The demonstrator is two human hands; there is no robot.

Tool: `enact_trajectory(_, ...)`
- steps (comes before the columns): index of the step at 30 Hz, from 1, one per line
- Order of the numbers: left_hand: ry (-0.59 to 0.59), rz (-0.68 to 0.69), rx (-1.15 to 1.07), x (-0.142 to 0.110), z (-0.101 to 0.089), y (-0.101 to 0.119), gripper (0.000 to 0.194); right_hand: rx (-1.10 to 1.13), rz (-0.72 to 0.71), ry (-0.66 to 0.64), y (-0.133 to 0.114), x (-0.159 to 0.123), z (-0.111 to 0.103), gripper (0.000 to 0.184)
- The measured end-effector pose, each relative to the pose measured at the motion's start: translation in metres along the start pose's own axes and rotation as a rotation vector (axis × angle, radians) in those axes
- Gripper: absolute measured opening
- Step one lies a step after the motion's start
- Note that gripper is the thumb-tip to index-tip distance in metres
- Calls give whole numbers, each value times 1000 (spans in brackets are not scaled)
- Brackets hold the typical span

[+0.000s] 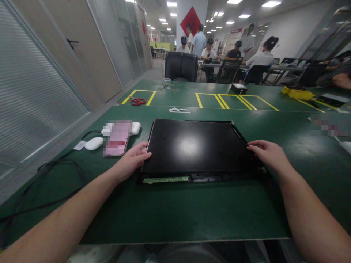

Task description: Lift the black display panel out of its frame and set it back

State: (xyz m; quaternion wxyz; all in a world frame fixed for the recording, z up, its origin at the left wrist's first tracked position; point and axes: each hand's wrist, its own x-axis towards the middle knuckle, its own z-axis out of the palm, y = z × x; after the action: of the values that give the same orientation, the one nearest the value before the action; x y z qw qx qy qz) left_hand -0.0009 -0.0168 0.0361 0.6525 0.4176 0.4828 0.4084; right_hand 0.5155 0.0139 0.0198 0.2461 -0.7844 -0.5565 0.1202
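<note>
A black LCD screen panel (192, 146) lies over a dark frame (214, 178) on the green table. My left hand (134, 157) pinches the panel's left edge between thumb and fingers. At the right side, my right hand (267, 153) has its thumb and fingers closed on the panel's right edge. Along the near edge, a green circuit board strip (166, 180) shows below the panel. The panel sits slightly askew on the frame, whose border shows at the right and the front.
Left of the panel lie a phone (117, 140), a white computer mouse (94, 143) and black cables (60, 164). Red-handled scissors (138, 101), a plastic cup (167, 83) and a small black box (238, 88) are farther back. Several people sit or stand beyond a black chair (181, 66).
</note>
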Motion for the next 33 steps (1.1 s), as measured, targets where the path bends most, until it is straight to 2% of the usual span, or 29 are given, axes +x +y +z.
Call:
enact_trajectory(6,-56,16,30,2,-4,-4,65,11,14,-1,-3,-3,-1,33)
enact_trajectory(12,-64,21,45,3,-6,-5,75,23,16,-1,-3,-4,-1,34)
enact_trajectory(16,-38,16,33,1,-6,-4,90,27,9,7,-2,-3,-2,36)
enact_trajectory(23,7,16,76,-2,-1,1,88,13,23,-12,-5,-4,-3,32)
enact_trajectory(29,107,226,225,0,-3,3,79,-16,39,2,-10,-5,-5,28)
enact_trajectory(33,159,273,430,5,-14,-4,78,5,53,-7,-9,-5,-5,29)
